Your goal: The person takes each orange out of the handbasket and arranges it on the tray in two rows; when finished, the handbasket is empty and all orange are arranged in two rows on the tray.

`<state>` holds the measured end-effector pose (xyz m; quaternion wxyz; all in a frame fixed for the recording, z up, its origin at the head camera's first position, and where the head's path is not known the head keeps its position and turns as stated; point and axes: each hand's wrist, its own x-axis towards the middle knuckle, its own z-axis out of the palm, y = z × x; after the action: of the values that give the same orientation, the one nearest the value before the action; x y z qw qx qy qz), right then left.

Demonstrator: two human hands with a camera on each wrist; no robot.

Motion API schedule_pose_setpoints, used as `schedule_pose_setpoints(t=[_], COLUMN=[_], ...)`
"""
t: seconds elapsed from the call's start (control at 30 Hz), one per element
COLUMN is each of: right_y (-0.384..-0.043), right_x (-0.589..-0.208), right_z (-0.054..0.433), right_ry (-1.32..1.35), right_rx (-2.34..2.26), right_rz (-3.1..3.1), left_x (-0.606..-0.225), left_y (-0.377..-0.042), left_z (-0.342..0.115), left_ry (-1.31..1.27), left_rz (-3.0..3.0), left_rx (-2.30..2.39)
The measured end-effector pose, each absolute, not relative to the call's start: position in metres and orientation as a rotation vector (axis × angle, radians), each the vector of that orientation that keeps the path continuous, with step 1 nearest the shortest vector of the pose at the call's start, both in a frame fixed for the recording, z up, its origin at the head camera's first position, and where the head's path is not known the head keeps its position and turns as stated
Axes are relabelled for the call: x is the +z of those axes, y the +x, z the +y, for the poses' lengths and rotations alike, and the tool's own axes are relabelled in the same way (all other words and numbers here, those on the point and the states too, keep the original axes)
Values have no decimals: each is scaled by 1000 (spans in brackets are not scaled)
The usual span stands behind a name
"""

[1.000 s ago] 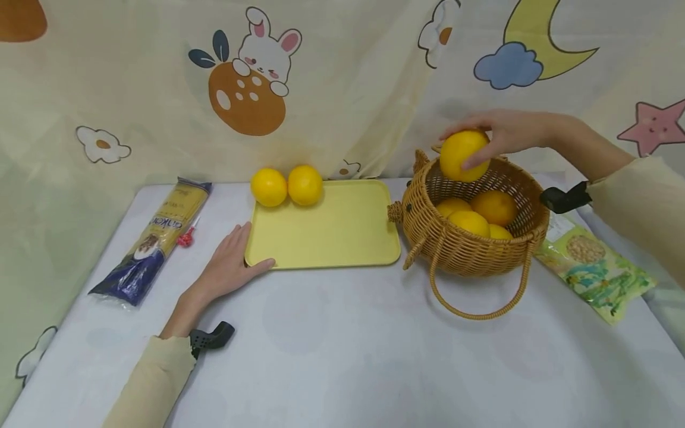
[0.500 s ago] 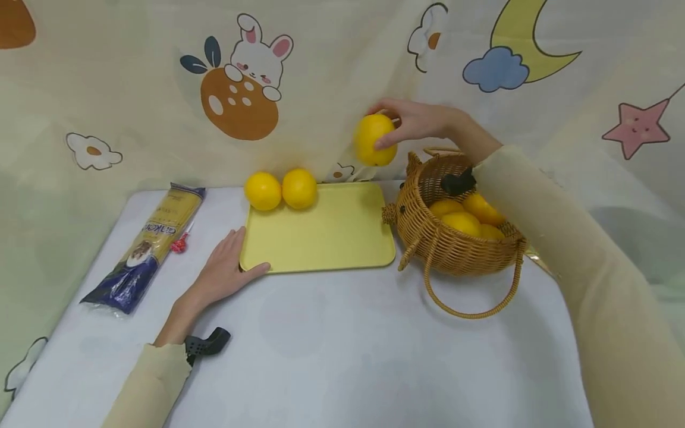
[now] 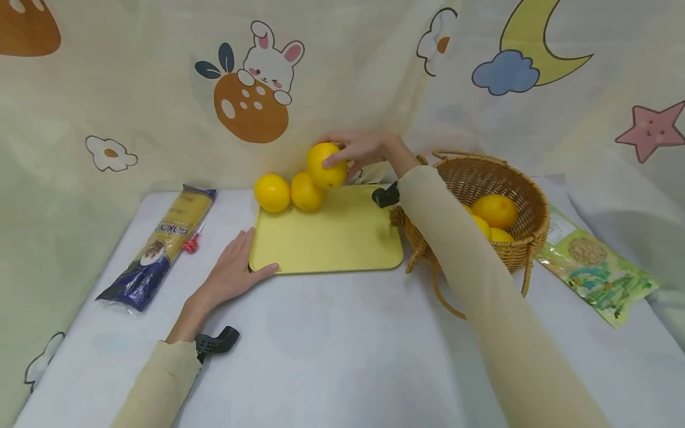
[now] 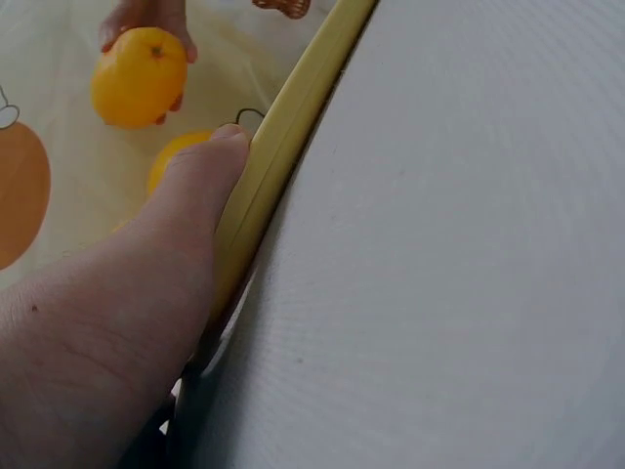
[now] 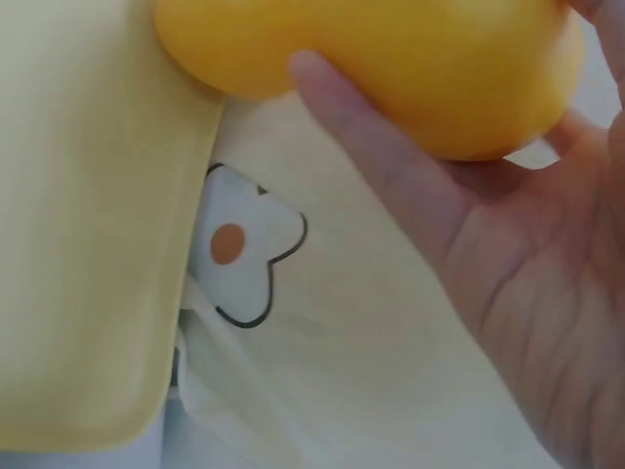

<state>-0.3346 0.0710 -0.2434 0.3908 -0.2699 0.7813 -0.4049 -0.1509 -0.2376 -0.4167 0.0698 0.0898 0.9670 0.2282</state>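
Observation:
My right hand (image 3: 364, 150) grips an orange (image 3: 325, 166) above the back edge of the yellow tray (image 3: 332, 241). Two more oranges rest side by side in the tray's back left corner, and the held one overlaps the nearer orange (image 3: 307, 193) in the head view. In the right wrist view, the thumb (image 5: 381, 147) lies along the held fruit. My left hand (image 3: 232, 267) rests at the tray's front left corner, fingers straight along its left side. Its thumb (image 4: 200, 181) lies along the front rim in the left wrist view.
Right of the tray stands an animal-shaped wicker basket (image 3: 521, 184) with several oranges (image 3: 495, 211), partly covered by my right sleeve. A green packet (image 3: 596, 267) lies beyond it. At the left are a blue and yellow packet (image 3: 163, 244) and a red-wrapped lollipop (image 3: 191, 242).
My right hand has carried the orange from above the basket leftward to the tray's back edge, close to the two oranges there, and lower than half a second ago. The left hand stays put.

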Motion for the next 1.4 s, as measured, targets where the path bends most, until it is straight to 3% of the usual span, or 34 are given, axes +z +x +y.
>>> schedule_pose_setpoints(t=[0.47,1.4], right_y=[-345,-341], right_x=[-286,-295], right_z=[77,68], right_ry=[-356,-290], right_rx=[-1097,-953], right_rz=[2015,1994], left_x=[-418,-415], left_y=[-150,-154], left_z=[-238,-236], left_ry=[275,284], left_rz=[2902,2905], left_rx=[677,670])
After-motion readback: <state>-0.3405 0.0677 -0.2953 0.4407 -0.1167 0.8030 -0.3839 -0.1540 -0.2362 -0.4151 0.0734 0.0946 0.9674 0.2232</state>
